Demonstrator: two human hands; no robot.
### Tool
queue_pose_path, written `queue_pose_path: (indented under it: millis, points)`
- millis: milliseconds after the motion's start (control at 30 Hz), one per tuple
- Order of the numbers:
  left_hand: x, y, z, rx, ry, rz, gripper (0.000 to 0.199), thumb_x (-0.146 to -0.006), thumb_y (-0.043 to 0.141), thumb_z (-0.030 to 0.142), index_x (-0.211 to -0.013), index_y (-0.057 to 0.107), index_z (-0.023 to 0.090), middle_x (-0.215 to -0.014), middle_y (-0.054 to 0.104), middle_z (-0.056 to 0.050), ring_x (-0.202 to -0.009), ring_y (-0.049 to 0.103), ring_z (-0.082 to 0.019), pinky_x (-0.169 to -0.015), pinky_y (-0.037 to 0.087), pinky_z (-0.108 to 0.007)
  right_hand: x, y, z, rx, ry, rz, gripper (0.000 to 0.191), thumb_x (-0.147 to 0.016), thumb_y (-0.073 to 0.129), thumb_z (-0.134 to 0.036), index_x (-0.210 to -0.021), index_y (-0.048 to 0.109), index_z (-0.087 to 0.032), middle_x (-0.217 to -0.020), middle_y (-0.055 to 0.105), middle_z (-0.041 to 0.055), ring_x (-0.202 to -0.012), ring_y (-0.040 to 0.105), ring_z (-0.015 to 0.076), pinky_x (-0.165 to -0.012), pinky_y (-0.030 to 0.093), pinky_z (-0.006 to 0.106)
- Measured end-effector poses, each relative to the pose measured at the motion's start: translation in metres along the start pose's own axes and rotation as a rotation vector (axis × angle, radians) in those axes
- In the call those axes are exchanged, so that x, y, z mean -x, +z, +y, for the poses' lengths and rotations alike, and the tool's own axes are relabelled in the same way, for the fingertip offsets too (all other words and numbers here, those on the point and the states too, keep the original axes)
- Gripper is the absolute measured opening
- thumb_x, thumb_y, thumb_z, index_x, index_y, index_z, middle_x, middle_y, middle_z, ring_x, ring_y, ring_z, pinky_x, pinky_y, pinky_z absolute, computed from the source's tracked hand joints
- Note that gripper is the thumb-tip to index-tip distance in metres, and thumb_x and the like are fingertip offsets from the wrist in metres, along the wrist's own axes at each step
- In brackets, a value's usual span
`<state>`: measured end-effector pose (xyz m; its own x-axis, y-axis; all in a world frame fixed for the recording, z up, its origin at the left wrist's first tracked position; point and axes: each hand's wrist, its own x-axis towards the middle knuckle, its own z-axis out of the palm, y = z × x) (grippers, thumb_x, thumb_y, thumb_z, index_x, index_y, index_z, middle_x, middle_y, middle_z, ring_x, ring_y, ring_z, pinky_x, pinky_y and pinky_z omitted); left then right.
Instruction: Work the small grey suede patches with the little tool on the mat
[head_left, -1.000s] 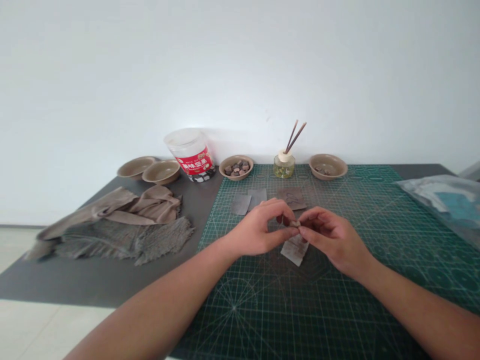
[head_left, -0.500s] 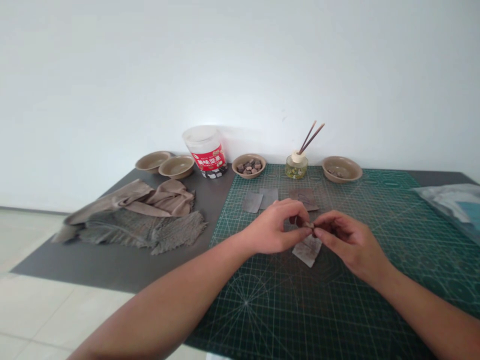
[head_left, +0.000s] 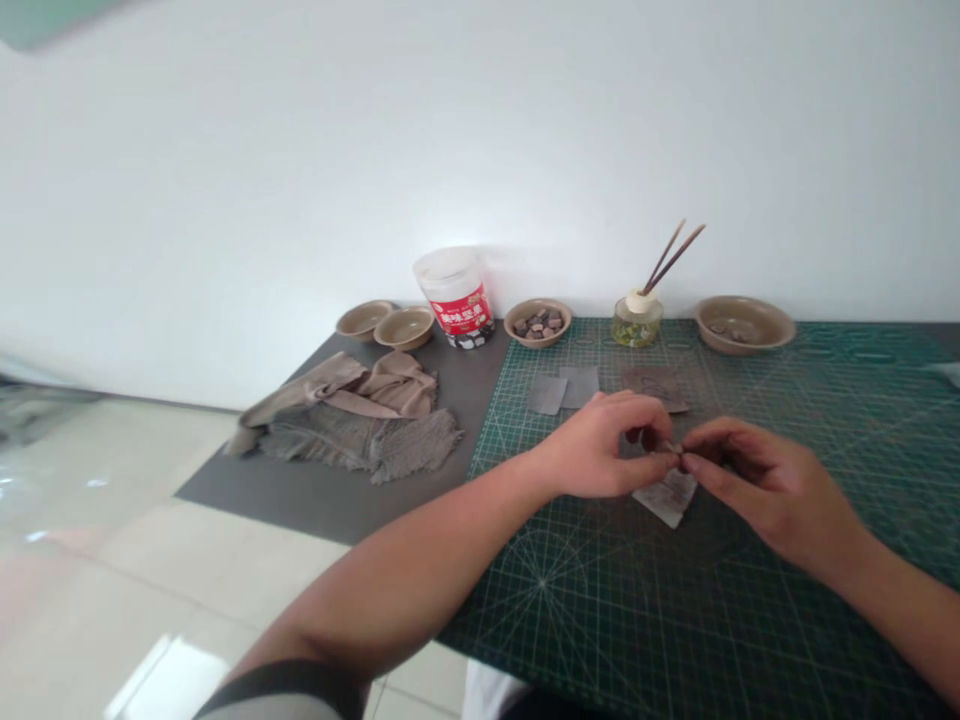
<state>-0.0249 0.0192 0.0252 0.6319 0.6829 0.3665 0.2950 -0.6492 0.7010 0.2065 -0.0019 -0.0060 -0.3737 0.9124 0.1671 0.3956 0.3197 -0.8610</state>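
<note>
My left hand (head_left: 611, 445) and my right hand (head_left: 772, 485) meet over the green mat, their thumbs and fingertips pinching one small grey-brown stone (head_left: 675, 449) from both sides. Fingers cover most of it. Just below them lies a worn, sandpaper-like grey sheet (head_left: 670, 500), partly hidden by my left hand. Farther back are two smooth grey sheets, one (head_left: 547, 395) overlapping the other (head_left: 581, 387), and a brown sheet (head_left: 656, 385) partly behind my left hand. Similar small stones (head_left: 541, 324) fill a tan bowl (head_left: 517, 334) by the wall.
A tan bowl (head_left: 776, 335) with a few small pieces stands back right, beside a reed diffuser (head_left: 637, 325). To the left are a red-labelled plastic tub (head_left: 459, 300), two more tan bowls (head_left: 405, 328) and crumpled cloths (head_left: 360, 435). The gridded cutting mat (head_left: 592, 620) covers the table's right side.
The view has turned left, so everything sits farther right in the picture and more floor shows. Both hands keep their pinch on the small stone, with little visible change in pose.
</note>
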Motion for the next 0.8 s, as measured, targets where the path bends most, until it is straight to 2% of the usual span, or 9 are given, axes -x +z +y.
queue_pose_path:
  millis: [200, 333, 467, 633, 700, 733, 767, 800]
  points:
    - [0.002, 0.001, -0.003, 0.02, 0.018, -0.017, 0.013, -0.086, 0.068, 0.029, -0.088, 0.063, 0.017, -0.085, 0.065, -0.004, -0.081, 0.059, -0.017, -0.077, 0.048, -0.03, 0.001, -0.003, 0.006, 0.107, -0.048, 0.054, 0.027, -0.087, 0.068, -0.053, -0.098, 0.071, -0.029, -0.089, 0.075, 0.0037, -0.075, 0.07, 0.0244, -0.063, 0.056, 0.035]
    - [0.001, 0.001, -0.002, 0.003, 0.002, -0.028, 0.012, -0.087, 0.066, 0.029, -0.089, 0.063, 0.017, -0.086, 0.067, -0.005, -0.085, 0.062, -0.018, -0.08, 0.049, -0.032, 0.001, -0.003, 0.005, 0.119, -0.055, 0.034, 0.025, -0.088, 0.068, -0.051, -0.097, 0.071, -0.027, -0.087, 0.074, 0.0041, -0.075, 0.07, 0.0237, -0.061, 0.055, 0.033]
    - [0.0, 0.001, -0.001, -0.01, 0.007, -0.029, 0.011, -0.086, 0.065, 0.028, -0.087, 0.062, 0.017, -0.084, 0.066, -0.004, -0.082, 0.06, -0.018, -0.079, 0.048, -0.032, 0.005, -0.002, 0.001, 0.095, -0.033, 0.009, 0.024, -0.089, 0.068, -0.047, -0.099, 0.071, -0.025, -0.087, 0.074, 0.0042, -0.077, 0.069, 0.0226, -0.063, 0.055, 0.031]
    - [-0.001, 0.001, 0.0, 0.009, 0.032, -0.013, 0.007, -0.086, 0.065, 0.023, -0.085, 0.06, 0.017, -0.08, 0.063, -0.002, -0.077, 0.057, -0.015, -0.075, 0.046, -0.03, -0.015, -0.005, -0.012, 0.089, -0.039, 0.001, 0.023, -0.09, 0.067, -0.047, -0.097, 0.07, -0.026, -0.086, 0.073, 0.0036, -0.076, 0.068, 0.0218, -0.062, 0.053, 0.032]
    - [-0.001, 0.001, 0.0, 0.016, 0.03, -0.007, 0.008, -0.086, 0.065, 0.023, -0.084, 0.06, 0.017, -0.08, 0.063, -0.002, -0.077, 0.057, -0.015, -0.075, 0.046, -0.03, -0.01, -0.007, 0.002, 0.117, -0.059, 0.04, 0.021, -0.09, 0.067, -0.046, -0.098, 0.07, -0.026, -0.087, 0.073, 0.0037, -0.077, 0.068, 0.0218, -0.064, 0.054, 0.032]
    - [-0.001, 0.002, 0.0, 0.018, 0.019, -0.008, 0.009, -0.087, 0.065, 0.024, -0.085, 0.06, 0.017, -0.08, 0.063, -0.002, -0.077, 0.057, -0.015, -0.075, 0.046, -0.03, 0.004, -0.008, 0.017, 0.144, -0.063, 0.084, 0.021, -0.09, 0.068, -0.044, -0.1, 0.071, -0.026, -0.091, 0.073, 0.0041, -0.079, 0.069, 0.0221, -0.067, 0.054, 0.033]
    - [-0.001, 0.002, 0.0, 0.02, 0.006, -0.012, 0.009, -0.088, 0.064, 0.025, -0.085, 0.06, 0.017, -0.08, 0.064, -0.002, -0.077, 0.057, -0.015, -0.075, 0.046, -0.029, 0.029, -0.008, 0.039, 0.179, -0.035, 0.131, 0.021, -0.089, 0.07, -0.043, -0.102, 0.071, -0.026, -0.095, 0.074, 0.0049, -0.083, 0.069, 0.0228, -0.07, 0.055, 0.034]
    - [-0.001, 0.002, 0.0, 0.022, -0.006, -0.018, 0.01, -0.088, 0.064, 0.026, -0.085, 0.06, 0.017, -0.081, 0.064, -0.002, -0.077, 0.057, -0.015, -0.074, 0.046, -0.029, 0.063, -0.007, 0.065, 0.194, -0.035, 0.23, 0.022, -0.089, 0.07, -0.043, -0.101, 0.072, -0.025, -0.095, 0.074, 0.0066, -0.084, 0.069, 0.0233, -0.071, 0.055, 0.033]
